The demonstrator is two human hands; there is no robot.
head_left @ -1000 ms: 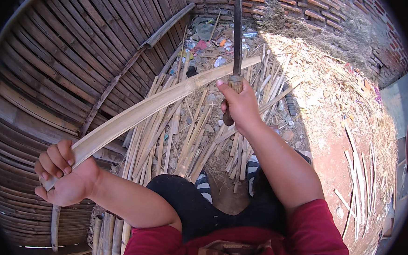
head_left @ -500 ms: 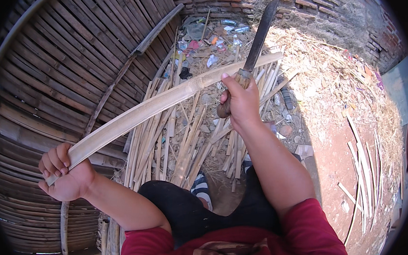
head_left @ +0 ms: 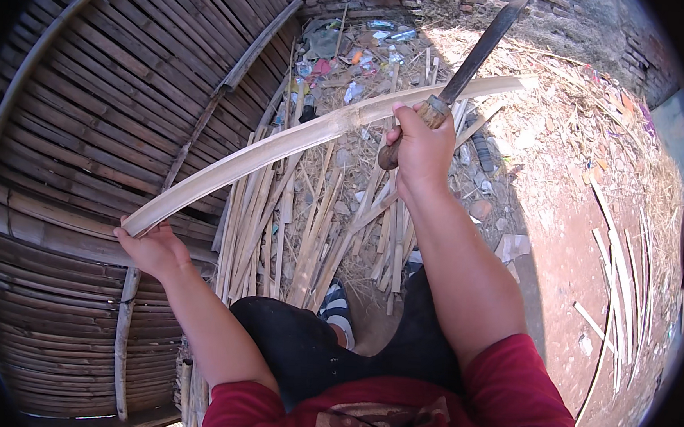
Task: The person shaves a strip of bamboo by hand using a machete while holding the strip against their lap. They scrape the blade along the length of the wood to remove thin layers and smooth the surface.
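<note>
while both hands grip bamboo strip [head_left: 299, 140] and knife [head_left: 468, 65], split bamboo [head_left: 309, 235] litters dirt ground [head_left: 566, 258].

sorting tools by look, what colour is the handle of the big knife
Brown wood with a metal collar, gripped in the right hand; the knife shows in the head view.

Dirt ground [head_left: 566, 258], bamboo strips [head_left: 309, 235], straw [head_left: 567, 125], litter [head_left: 351, 57]

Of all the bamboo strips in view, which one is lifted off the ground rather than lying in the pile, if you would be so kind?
The long pale strip: the left hand grips its near end, and it crosses above the heap.
</note>
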